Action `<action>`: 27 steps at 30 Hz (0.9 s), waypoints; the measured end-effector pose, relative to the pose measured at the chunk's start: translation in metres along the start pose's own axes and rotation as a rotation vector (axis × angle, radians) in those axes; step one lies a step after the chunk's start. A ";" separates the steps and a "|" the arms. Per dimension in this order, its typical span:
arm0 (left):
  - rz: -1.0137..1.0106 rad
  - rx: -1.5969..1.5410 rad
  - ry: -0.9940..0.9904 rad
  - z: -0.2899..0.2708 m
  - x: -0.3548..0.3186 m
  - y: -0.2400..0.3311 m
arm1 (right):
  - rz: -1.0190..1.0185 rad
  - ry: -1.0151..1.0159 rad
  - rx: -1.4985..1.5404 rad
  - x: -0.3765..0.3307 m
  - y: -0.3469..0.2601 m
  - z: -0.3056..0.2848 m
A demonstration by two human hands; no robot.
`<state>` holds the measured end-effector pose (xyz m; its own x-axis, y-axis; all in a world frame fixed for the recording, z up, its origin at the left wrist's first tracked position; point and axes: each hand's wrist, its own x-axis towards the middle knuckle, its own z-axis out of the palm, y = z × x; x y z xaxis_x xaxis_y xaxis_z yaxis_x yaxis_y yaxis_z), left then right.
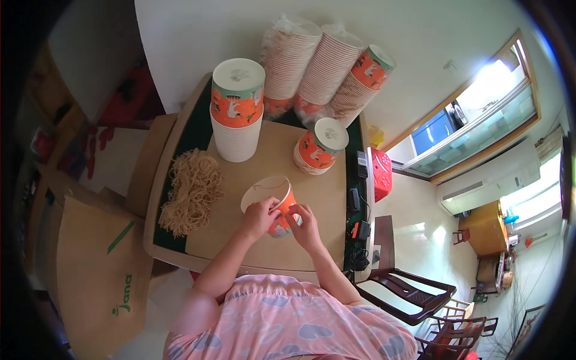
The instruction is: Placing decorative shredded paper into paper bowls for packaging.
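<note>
A paper tub (287, 195) with a white inside and orange printed outside is tilted between my hands, low over the table's middle. A thin cord (264, 186) curves inside its mouth. My left hand (261, 218) has its fingers closed on the tub's near side. At the right side of the tub, my right hand (305, 227) is pinched close against the wall; what lies between its fingertips is too small to make out. To the left lies a tangled heap of beige cords (193, 191).
A tall upside-down stack of tubs (237, 114) stands behind the cords, and a shorter stack (318, 147) at the right. Bagged stacks (294, 60) line the wall. Black adapters (355, 199) sit along the right edge. A cardboard box (99, 270) is left of the table (252, 259).
</note>
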<state>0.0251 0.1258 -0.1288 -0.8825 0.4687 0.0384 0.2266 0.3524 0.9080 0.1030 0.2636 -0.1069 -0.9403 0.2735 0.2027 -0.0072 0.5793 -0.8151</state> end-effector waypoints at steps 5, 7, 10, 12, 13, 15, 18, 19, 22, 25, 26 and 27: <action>0.028 -0.008 -0.042 -0.004 -0.005 0.007 | -0.020 0.015 -0.074 0.001 0.002 0.006; 0.036 -0.006 -0.053 -0.005 -0.006 0.008 | -0.037 0.024 -0.085 0.002 0.002 0.006; 0.061 0.028 -0.064 -0.006 -0.007 0.010 | -0.024 -0.035 -0.061 0.003 0.004 0.005; 0.075 0.062 -0.063 -0.005 -0.008 0.010 | -0.030 -0.033 -0.053 0.002 0.007 0.006; 0.095 0.056 -0.049 -0.004 -0.008 0.008 | -0.031 -0.033 -0.052 0.003 0.008 0.006; 0.114 0.050 -0.038 -0.002 -0.008 0.007 | -0.066 -0.032 -0.081 0.003 0.007 0.006; 0.091 0.041 -0.041 -0.001 -0.007 0.007 | -0.072 -0.048 -0.137 0.004 0.007 0.004; 0.078 0.034 -0.059 -0.001 -0.007 0.007 | -0.070 -0.048 -0.137 0.004 0.007 0.004; 0.072 0.032 -0.063 -0.003 -0.009 0.008 | -0.079 -0.056 -0.130 0.004 0.005 0.005; 0.092 0.028 -0.066 -0.001 -0.009 0.006 | -0.105 -0.025 -0.111 0.005 0.007 0.006; 0.102 0.023 -0.071 0.000 -0.009 0.005 | -0.091 -0.029 -0.121 0.005 0.009 0.006; 0.102 0.022 -0.070 0.000 -0.009 0.005 | -0.077 -0.034 -0.130 0.005 0.010 0.006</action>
<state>0.0342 0.1236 -0.1249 -0.8236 0.5583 0.1001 0.3235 0.3174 0.8914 0.0965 0.2659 -0.1170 -0.9495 0.1997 0.2421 -0.0379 0.6927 -0.7203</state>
